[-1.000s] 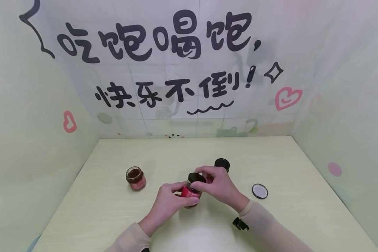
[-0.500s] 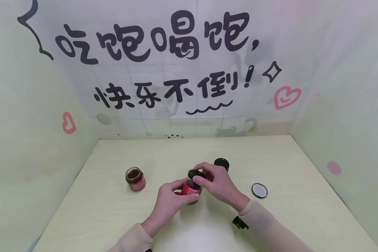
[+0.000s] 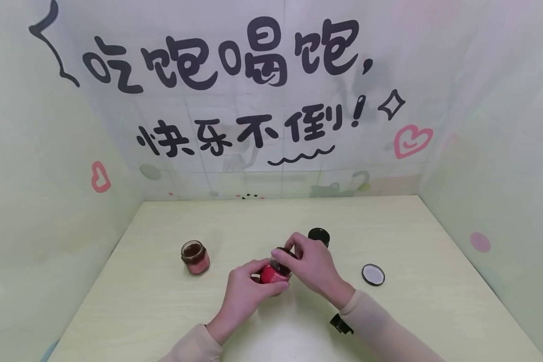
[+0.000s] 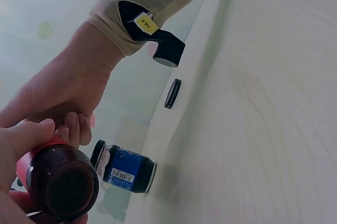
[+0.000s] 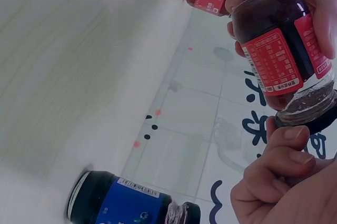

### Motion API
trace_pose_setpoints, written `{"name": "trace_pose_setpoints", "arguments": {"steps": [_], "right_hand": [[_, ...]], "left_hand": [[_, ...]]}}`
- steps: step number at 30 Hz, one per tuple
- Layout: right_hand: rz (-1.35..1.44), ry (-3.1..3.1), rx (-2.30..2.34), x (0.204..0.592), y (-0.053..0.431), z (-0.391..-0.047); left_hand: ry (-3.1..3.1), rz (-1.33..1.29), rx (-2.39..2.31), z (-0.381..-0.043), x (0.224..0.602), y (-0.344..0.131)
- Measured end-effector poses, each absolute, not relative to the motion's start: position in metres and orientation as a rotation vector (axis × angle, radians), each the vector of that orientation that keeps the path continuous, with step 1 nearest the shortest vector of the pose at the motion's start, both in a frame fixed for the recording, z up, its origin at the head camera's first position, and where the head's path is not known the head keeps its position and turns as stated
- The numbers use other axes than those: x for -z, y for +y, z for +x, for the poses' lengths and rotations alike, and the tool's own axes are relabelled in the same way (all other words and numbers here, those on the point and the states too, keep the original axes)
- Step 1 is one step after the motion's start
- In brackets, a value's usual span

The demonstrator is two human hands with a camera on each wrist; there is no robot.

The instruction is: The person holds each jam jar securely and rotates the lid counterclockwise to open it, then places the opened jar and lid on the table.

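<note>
My left hand [image 3: 246, 286] grips a glass jar [image 3: 274, 274] with a red label and dark contents, a little right of the middle in the head view. The jar is raised off the table, and its dark base faces the left wrist camera. My right hand [image 3: 314, 266] holds the jar's black lid [image 5: 318, 120] with thumb and fingers from above, hiding part of it. The lid sits at the jar's mouth in the right wrist view. Just behind the right hand stands a jar with a blue label [image 4: 125, 170] and a black lid.
An open jar [image 3: 195, 260] with a pinkish-red label and dark contents stands to the left. A loose lid [image 3: 373, 275] lies on the right, white inside up. A black wrist camera [image 3: 341, 324] hangs by the right sleeve. Printed cloth walls surround the pale table [image 3: 131, 301].
The right hand has turned on the lid, its fingers now covering more of it. The left hand still grips the jar, which has shifted only slightly. The other jars and loose lid stay put.
</note>
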State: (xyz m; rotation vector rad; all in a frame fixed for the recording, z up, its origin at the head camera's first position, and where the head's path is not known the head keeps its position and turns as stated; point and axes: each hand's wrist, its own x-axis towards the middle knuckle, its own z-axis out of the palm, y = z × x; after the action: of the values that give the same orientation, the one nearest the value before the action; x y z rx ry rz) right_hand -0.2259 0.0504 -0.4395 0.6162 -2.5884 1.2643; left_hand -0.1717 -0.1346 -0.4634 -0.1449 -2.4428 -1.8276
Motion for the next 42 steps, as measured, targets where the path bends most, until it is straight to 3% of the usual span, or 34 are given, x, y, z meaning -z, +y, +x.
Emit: {"name": "trace_pose_setpoints", "arguments": {"steps": [42], "right_hand": [[0.781,-2.622,-1.429,0.4365,0.0563,-0.2236]], "left_hand": [[-2.51,-0.159,1.841,-0.1657,0.461,-0.1351]]}}
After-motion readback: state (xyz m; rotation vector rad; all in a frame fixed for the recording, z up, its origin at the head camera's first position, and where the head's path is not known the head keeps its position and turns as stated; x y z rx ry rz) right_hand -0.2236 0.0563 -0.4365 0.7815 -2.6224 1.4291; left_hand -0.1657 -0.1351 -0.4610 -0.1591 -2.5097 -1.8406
